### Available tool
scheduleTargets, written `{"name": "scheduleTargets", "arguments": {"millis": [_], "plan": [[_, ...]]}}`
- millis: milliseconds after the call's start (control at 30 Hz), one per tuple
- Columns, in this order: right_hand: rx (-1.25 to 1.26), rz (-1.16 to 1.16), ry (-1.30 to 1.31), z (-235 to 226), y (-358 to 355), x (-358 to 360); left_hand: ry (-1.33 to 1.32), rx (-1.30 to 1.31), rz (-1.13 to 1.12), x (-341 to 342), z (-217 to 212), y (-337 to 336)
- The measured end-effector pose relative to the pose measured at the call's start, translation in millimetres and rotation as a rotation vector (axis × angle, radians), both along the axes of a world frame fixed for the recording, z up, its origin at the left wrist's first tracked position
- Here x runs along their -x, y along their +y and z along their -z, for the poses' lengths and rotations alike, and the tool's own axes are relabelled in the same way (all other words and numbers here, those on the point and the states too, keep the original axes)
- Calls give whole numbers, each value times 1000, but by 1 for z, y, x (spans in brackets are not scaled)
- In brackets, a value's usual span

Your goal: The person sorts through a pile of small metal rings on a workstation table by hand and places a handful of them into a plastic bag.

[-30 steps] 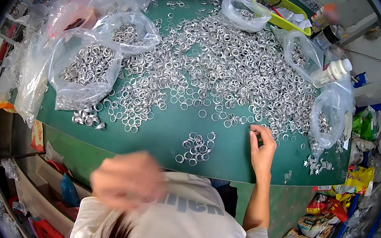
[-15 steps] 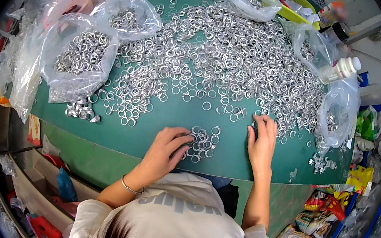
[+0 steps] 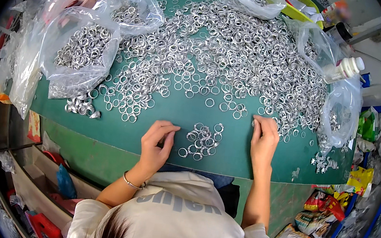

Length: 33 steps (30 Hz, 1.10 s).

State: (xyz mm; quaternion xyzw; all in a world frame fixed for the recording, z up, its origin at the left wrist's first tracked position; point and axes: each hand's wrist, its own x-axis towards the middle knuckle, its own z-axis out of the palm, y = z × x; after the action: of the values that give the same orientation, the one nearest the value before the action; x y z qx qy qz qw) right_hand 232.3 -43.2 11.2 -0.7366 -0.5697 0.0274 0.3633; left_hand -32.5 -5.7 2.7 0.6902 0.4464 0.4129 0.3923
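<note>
A small group of silver metal rings (image 3: 203,142) lies on the green tabletop near its front edge. Just left of it is my left hand (image 3: 157,138), its fingers bent and the thumb apart from them, with nothing visible in between. My right hand (image 3: 265,140) is at the front right edge of a large heap of similar rings (image 3: 246,50). Its thumb and forefinger are pinched together on what looks like a single ring, mostly hidden by the fingertips.
Clear plastic bags of rings stand left (image 3: 82,53), back left (image 3: 129,14) and right (image 3: 338,113). A white bottle (image 3: 346,69) leans at the right. Several small silver pieces (image 3: 323,163) lie at the right front. A yellow-green tray (image 3: 303,14) sits at the back.
My left hand has drawn back leftward from the small group of rings. The right hand's fingers have closed into a pinch by the heap.
</note>
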Motion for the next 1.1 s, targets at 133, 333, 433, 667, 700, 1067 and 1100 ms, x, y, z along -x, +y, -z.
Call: {"name": "scheduleTargets", "arguments": {"millis": [133,333,433,667,700,1067,1100], "plan": [[13,-28,92,-14,-14,10,-4,-42,9,2,3,1],[112,14,-168,-4,-19,7,-61,36,-12,-3,-1,-1],[82,-87,-126,1,-21,21,-57,27,-11,-3,0,-1],[56,-245,235,-19,-11,37,-29,-3,22,2,4,1],[53,-150,244,-20,-3,28,-28,-2,17,3,3,0],[147,70,-56,-2,62,0,-2,-10,39,-1,4,0],[125,73,8,-7,56,-1,20,-14,47,1,4,0]]}}
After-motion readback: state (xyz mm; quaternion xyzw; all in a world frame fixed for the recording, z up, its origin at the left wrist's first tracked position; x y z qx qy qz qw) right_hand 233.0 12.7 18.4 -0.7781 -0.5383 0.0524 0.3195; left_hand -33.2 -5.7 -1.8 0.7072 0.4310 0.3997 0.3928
